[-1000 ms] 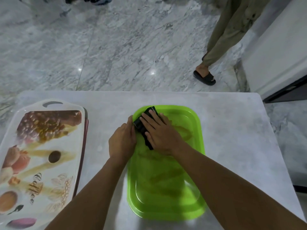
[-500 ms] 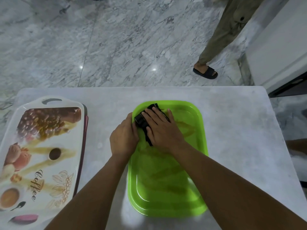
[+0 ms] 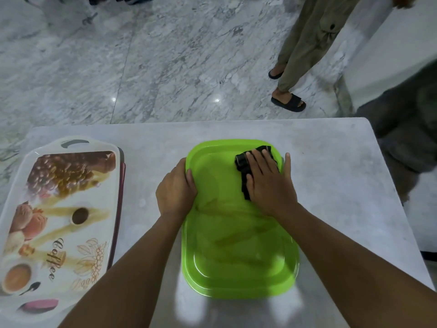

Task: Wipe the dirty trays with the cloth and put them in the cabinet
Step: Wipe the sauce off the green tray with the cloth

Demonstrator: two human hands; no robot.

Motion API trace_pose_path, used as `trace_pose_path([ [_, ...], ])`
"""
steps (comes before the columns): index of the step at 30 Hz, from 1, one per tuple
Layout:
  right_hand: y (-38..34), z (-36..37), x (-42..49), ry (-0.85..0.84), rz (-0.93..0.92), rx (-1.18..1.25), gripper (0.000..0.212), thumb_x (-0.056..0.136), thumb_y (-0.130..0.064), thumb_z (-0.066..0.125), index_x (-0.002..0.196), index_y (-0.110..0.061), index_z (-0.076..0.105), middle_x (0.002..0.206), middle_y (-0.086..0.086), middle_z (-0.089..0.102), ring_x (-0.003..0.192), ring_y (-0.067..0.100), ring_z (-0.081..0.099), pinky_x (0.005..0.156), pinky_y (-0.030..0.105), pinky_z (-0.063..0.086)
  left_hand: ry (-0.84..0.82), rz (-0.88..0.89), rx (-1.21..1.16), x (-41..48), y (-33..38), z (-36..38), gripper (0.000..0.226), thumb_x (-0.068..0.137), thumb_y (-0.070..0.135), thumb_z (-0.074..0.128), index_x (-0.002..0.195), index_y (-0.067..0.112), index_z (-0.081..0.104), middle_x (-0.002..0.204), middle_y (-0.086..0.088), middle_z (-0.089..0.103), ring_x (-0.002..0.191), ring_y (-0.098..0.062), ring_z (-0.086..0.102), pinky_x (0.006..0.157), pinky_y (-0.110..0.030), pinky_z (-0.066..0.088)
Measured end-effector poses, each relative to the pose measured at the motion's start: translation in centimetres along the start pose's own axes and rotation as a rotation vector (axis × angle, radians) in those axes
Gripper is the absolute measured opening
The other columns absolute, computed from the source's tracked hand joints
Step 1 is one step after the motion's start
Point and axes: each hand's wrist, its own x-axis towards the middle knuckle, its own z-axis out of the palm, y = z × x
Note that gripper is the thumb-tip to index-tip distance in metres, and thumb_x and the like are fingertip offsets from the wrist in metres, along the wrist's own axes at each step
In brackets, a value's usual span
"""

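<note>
The green tray (image 3: 233,266) sits mid-counter (image 3: 331,185), brown streaks across its floor. The left hand (image 3: 175,190) grips its left rim, thumb hooked inside. The right hand (image 3: 267,183) lies flat, pressing the black cloth (image 3: 243,165) into the far right corner.

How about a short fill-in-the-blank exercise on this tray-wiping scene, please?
1. The right hand presses a ____ cloth flat onto the green tray.
2. The left hand grips that tray's ____ rim.
3. The printed tray beside it bears the word ____.

Missing words: black; left; Coffee.
</note>
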Motion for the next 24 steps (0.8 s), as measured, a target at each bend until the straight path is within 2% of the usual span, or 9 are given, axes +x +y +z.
trace_pose_path([
  [5, 0.4, 0.1, -1.0, -0.031, 0.045, -0.022, 0.066, 0.101, -0.042, 0.012, 0.160, -0.016, 0.023, 0.166, 0.001, 0.024, 0.155, 0.022, 0.015, 0.120, 0.064, -0.006, 0.013, -0.004, -0.017, -0.1, -0.1, 0.2, 0.033, 0.100, 0.031, 0.039, 0.130, 0.028, 0.052, 0.098, -0.003, 0.069, 0.086, -0.033, 0.062, 0.062, -0.037, 0.041],
  [8, 0.5, 0.3, -1.3, -0.005, 0.036, -0.047, 0.064, 0.102, -0.041, 0.016, 0.160, -0.016, 0.023, 0.166, 0.003, 0.024, 0.155, 0.023, 0.016, 0.120, 0.066, -0.002, 0.016, 0.028, -0.018, 0.0, -0.5, 0.5, 0.041, 0.100, 0.031, 0.037, 0.141, 0.033, 0.044, 0.098, -0.003, 0.067, 0.088, -0.032, 0.060, 0.062, -0.035, 0.037],
  [11, 0.3, 0.6, -1.1, 0.017, 0.031, -0.073, 0.063, 0.101, -0.040, 0.019, 0.159, -0.017, 0.024, 0.165, 0.004, 0.026, 0.154, 0.024, 0.019, 0.118, 0.069, 0.000, 0.014, 0.116, -0.016, 0.3, -1.3, 0.5, 0.051, 0.099, 0.022, 0.043, 0.149, 0.034, 0.041, 0.086, -0.010, 0.061, 0.084, -0.033, 0.055, 0.061, -0.039, 0.040],
  [15, 0.1, 1.2, -1.1, 0.038, 0.037, -0.105, 0.062, 0.101, -0.039, 0.020, 0.159, -0.017, 0.025, 0.164, 0.006, 0.027, 0.153, 0.025, 0.022, 0.117, 0.070, 0.002, -0.016, 0.201, -0.079, 0.6, -2.0, 0.5, 0.051, 0.099, 0.012, 0.044, 0.149, 0.024, 0.046, 0.077, -0.016, 0.060, 0.079, -0.038, 0.052, 0.071, -0.045, 0.039],
  [20, -2.4, 1.3, -1.4, 0.038, 0.085, -0.008, 0.066, 0.097, -0.039, 0.024, 0.159, -0.019, 0.023, 0.166, 0.004, 0.022, 0.155, 0.026, 0.016, 0.117, 0.070, 0.003, -0.016, 0.199, -0.132, 0.2, -1.9, 0.2, 0.054, 0.098, 0.010, 0.038, 0.150, 0.024, 0.044, 0.076, -0.014, 0.058, 0.079, -0.036, 0.050, 0.076, -0.049, 0.041],
  [24, -8.1, 1.4, -2.0, 0.011, 0.031, 0.133, 0.073, 0.091, -0.040, 0.028, 0.161, -0.021, 0.019, 0.169, 0.002, 0.015, 0.157, 0.026, 0.007, 0.120, 0.066, 0.001, -0.006, 0.192, -0.142, -0.1, -1.6, -0.1, 0.055, 0.097, 0.012, 0.034, 0.150, 0.022, 0.044, 0.075, -0.012, 0.057, 0.078, -0.036, 0.050, 0.076, -0.051, 0.042],
])
